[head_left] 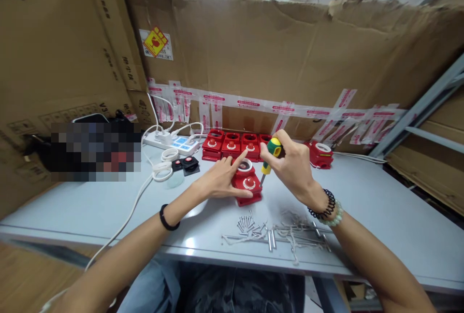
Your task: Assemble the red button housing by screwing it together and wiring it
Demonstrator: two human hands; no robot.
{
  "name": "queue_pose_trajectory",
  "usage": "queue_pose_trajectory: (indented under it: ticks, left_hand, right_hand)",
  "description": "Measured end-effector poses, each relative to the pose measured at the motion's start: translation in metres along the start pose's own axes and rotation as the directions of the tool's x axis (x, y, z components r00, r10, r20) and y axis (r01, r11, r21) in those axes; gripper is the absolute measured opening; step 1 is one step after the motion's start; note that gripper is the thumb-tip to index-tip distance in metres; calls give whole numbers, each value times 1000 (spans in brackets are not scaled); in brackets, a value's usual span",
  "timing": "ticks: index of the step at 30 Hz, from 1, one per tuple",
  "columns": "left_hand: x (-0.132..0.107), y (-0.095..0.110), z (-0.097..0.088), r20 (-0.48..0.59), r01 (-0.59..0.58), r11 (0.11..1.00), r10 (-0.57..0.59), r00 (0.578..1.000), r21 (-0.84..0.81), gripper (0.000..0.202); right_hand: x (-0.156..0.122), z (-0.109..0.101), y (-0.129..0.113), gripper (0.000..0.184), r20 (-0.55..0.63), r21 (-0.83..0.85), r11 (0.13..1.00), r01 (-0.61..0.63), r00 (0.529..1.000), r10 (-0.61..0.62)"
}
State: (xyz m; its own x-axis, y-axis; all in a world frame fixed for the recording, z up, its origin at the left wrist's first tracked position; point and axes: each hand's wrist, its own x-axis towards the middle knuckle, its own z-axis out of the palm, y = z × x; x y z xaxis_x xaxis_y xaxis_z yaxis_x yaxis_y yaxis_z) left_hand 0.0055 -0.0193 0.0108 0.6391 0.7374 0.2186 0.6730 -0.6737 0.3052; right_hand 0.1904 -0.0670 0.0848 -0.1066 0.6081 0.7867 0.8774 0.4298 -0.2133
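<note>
A red plastic unit (248, 186) with a white ring and red button lies on the grey table (380, 211) in front of me. My left hand (222, 178) rests against its left side, fingers stretched, index finger on its top edge. My right hand (292, 167) is closed round a screwdriver (271, 152) with a green and yellow handle. The screwdriver stands nearly upright with its tip on the unit's right side.
A row of several similar red units (232, 145) stands behind, one more (320, 154) to the right. Loose screws (250, 226) and metal pins lie near the front edge. A white power strip (177, 144), cables, white rings (165, 163) and taped cardboard walls surround the table.
</note>
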Motion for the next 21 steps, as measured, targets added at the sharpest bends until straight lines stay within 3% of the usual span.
queue_pose_trajectory:
  ticks: [9, 13, 16, 21]
  left_hand:
    - [-8, 0, -16, 26, -11, 1000, 10, 1000, 29, 83]
    - [-5, -1, -19, -8, -13, 996, 14, 1000, 88, 78]
    - [-3, -6, -18, -15, -64, 998, 64, 998, -17, 73]
    - [0, -13, -13, 73, -50, 987, 62, 995, -150, 76]
  right_hand:
    - [5, 10, 13, 15, -47, -6, 1000, -25, 999, 25]
    - [5, 12, 15, 15, -41, 79, 996, -27, 999, 31]
    - [8, 7, 16, 16, -15, 200, 979, -49, 998, 53]
    - [11, -13, 12, 17, -117, 361, 930, -64, 987, 113]
